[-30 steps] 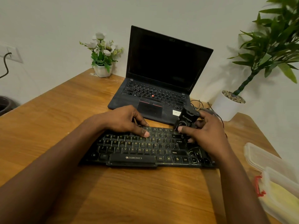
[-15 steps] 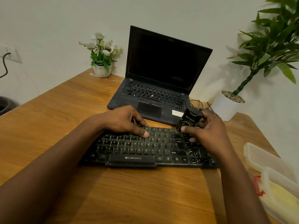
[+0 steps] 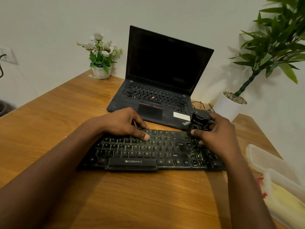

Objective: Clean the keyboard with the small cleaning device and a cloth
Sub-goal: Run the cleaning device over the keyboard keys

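Observation:
A black Zebronics keyboard (image 3: 148,151) lies flat on the wooden table, dusty, with yellowish key legends. My left hand (image 3: 125,123) rests on its upper rows, thumb pressing down near the number keys, fingers spread. My right hand (image 3: 214,134) grips a small black cleaning device (image 3: 197,122) at the keyboard's upper right corner, its round mouth facing down toward the keys. No cloth is identifiable in view.
An open black laptop (image 3: 158,90) stands right behind the keyboard, with dark cables (image 3: 200,104) beside it. A white flower pot (image 3: 100,71) sits back left, a large potted plant (image 3: 229,104) back right. Clear plastic containers (image 3: 277,177) lie at the right table edge.
My right hand has carried the cleaning device to the right and slightly back, from the keys near the middle-right toward the keyboard's upper right corner. My left hand has stayed in place.

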The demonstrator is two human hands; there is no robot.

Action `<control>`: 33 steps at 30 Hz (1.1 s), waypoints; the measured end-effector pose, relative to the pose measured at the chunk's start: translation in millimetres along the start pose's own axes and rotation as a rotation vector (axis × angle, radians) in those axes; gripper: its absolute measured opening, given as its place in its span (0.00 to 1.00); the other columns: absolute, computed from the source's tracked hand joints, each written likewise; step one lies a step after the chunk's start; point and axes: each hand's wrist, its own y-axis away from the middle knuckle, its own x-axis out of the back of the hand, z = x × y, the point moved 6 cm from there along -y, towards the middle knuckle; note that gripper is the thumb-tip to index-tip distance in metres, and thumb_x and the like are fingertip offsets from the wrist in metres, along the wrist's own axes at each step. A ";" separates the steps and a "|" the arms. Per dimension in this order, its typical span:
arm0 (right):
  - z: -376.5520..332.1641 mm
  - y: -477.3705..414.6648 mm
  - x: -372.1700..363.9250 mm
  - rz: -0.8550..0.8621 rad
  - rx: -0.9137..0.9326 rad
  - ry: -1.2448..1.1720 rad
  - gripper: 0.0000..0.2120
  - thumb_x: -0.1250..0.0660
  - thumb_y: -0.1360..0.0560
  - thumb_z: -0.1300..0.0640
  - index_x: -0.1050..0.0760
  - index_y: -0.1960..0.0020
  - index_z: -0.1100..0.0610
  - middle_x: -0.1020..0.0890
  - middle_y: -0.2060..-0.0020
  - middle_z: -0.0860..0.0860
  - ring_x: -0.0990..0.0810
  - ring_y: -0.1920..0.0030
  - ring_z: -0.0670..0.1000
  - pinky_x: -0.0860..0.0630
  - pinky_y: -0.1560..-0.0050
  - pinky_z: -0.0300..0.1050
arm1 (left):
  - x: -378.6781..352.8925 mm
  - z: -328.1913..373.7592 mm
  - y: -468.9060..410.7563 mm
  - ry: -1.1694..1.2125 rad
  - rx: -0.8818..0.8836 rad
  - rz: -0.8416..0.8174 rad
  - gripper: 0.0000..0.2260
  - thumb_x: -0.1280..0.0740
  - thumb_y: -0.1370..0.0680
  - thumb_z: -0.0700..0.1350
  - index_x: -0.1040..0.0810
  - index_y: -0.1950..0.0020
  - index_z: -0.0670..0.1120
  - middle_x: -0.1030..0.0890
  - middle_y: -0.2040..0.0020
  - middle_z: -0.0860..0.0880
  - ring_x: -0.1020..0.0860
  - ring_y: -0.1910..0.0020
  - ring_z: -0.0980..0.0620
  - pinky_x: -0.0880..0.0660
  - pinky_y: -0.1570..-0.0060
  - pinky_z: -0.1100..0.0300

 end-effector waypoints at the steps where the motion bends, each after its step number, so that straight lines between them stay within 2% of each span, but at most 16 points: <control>1: -1.8 0.2 -4.6 -0.033 0.002 -0.020 0.23 0.18 0.29 0.62 0.24 0.47 0.39 0.14 0.50 0.44 0.11 0.62 0.52 0.13 0.58 0.55 | 0.2 -0.4 0.3 -0.005 0.000 0.004 0.14 0.20 0.26 0.52 0.11 0.43 0.49 0.12 0.52 0.54 0.21 0.67 0.64 0.28 0.65 0.73; 3: -1.8 -0.4 -9.4 -0.091 -0.018 -0.121 0.24 0.19 0.29 0.65 0.24 0.49 0.39 0.12 0.57 0.46 0.11 0.61 0.54 0.13 0.58 0.55 | -0.3 -1.2 0.6 0.010 0.002 -0.002 0.14 0.20 0.26 0.52 0.11 0.43 0.49 0.12 0.52 0.51 0.22 0.67 0.64 0.28 0.65 0.72; 6: 1.6 -0.2 -4.4 -0.097 -0.060 -0.226 0.24 0.19 0.29 0.67 0.22 0.43 0.44 0.11 0.57 0.47 0.10 0.59 0.55 0.14 0.61 0.51 | -0.6 -1.4 0.9 0.025 -0.006 -0.013 0.13 0.20 0.26 0.52 0.11 0.44 0.50 0.12 0.54 0.48 0.22 0.67 0.61 0.28 0.65 0.70; 9: 11.5 -3.3 12.1 0.036 -0.081 -0.067 0.28 0.18 0.29 0.63 0.24 0.37 0.44 0.13 0.53 0.48 0.11 0.62 0.53 0.16 0.65 0.43 | -0.5 -0.5 1.1 0.030 -0.012 -0.017 0.13 0.20 0.26 0.53 0.11 0.44 0.50 0.12 0.55 0.48 0.23 0.67 0.60 0.28 0.65 0.69; 12: 14.4 -5.9 23.4 0.136 -0.050 0.146 0.26 0.17 0.31 0.57 0.20 0.35 0.49 0.13 0.53 0.49 0.12 0.59 0.55 0.13 0.54 0.54 | -0.8 0.0 1.0 0.025 -0.011 -0.017 0.13 0.20 0.26 0.53 0.11 0.45 0.50 0.12 0.55 0.49 0.23 0.67 0.60 0.28 0.65 0.70; 13: 13.6 -6.1 22.8 0.136 -0.046 0.159 0.27 0.17 0.31 0.56 0.20 0.34 0.49 0.13 0.53 0.48 0.12 0.60 0.54 0.13 0.53 0.55 | -0.4 0.1 1.1 0.022 -0.010 -0.015 0.13 0.20 0.26 0.53 0.11 0.45 0.51 0.12 0.55 0.49 0.23 0.67 0.61 0.28 0.65 0.70; 16: 12.3 -6.1 11.1 0.035 -0.078 0.019 0.32 0.18 0.30 0.61 0.23 0.28 0.51 0.14 0.49 0.49 0.11 0.65 0.52 0.13 0.62 0.49 | 0.1 -0.1 1.2 0.018 -0.010 -0.018 0.13 0.20 0.26 0.53 0.11 0.44 0.51 0.13 0.53 0.46 0.22 0.67 0.60 0.28 0.65 0.70; 19: 10.2 -4.2 2.4 -0.045 -0.100 -0.086 0.32 0.18 0.29 0.65 0.23 0.29 0.52 0.13 0.50 0.50 0.10 0.61 0.54 0.12 0.60 0.55 | 0.5 -1.2 1.0 0.017 -0.012 -0.017 0.14 0.20 0.27 0.55 0.11 0.44 0.52 0.13 0.53 0.46 0.22 0.65 0.58 0.27 0.64 0.68; 22: 16.7 -5.6 8.5 -0.032 -0.142 -0.168 0.31 0.19 0.29 0.66 0.23 0.30 0.52 0.12 0.48 0.53 0.10 0.61 0.55 0.15 0.65 0.46 | -0.1 -0.6 0.9 0.012 -0.014 -0.024 0.15 0.20 0.27 0.56 0.11 0.44 0.52 0.13 0.53 0.48 0.22 0.64 0.57 0.26 0.63 0.67; 24: 20.7 -6.9 20.3 0.051 -0.128 -0.046 0.30 0.19 0.29 0.64 0.22 0.30 0.51 0.13 0.48 0.53 0.11 0.60 0.55 0.18 0.68 0.39 | -0.3 0.3 1.1 0.008 -0.018 -0.024 0.15 0.21 0.28 0.56 0.11 0.44 0.52 0.13 0.53 0.49 0.21 0.64 0.58 0.26 0.63 0.67; 26: 22.3 -8.7 28.7 0.138 -0.087 0.126 0.29 0.18 0.30 0.60 0.21 0.32 0.51 0.12 0.49 0.52 0.11 0.56 0.56 0.13 0.59 0.48 | -0.6 1.0 1.6 0.005 -0.018 -0.026 0.16 0.21 0.28 0.57 0.11 0.43 0.53 0.12 0.52 0.50 0.21 0.63 0.58 0.26 0.61 0.66; 28: 22.0 -8.9 28.9 0.169 -0.060 0.183 0.28 0.19 0.32 0.57 0.20 0.33 0.51 0.12 0.49 0.51 0.12 0.55 0.56 0.13 0.50 0.57 | -0.7 1.0 1.9 0.007 -0.019 -0.029 0.16 0.21 0.28 0.58 0.11 0.44 0.53 0.12 0.52 0.50 0.20 0.62 0.57 0.25 0.60 0.65; 30: 20.0 -8.6 25.3 0.161 -0.039 0.177 0.27 0.18 0.31 0.57 0.20 0.34 0.50 0.12 0.50 0.50 0.12 0.57 0.55 0.13 0.50 0.57 | -0.2 0.7 1.9 0.023 -0.016 -0.025 0.15 0.20 0.28 0.57 0.11 0.44 0.53 0.13 0.54 0.49 0.21 0.63 0.56 0.25 0.61 0.65; 33: 16.8 -7.4 10.7 0.048 -0.063 0.031 0.31 0.18 0.29 0.60 0.23 0.29 0.50 0.12 0.48 0.50 0.11 0.62 0.54 0.12 0.59 0.52 | -0.5 -0.1 2.0 0.032 -0.017 -0.025 0.13 0.20 0.28 0.56 0.10 0.45 0.54 0.13 0.55 0.47 0.22 0.64 0.55 0.26 0.62 0.65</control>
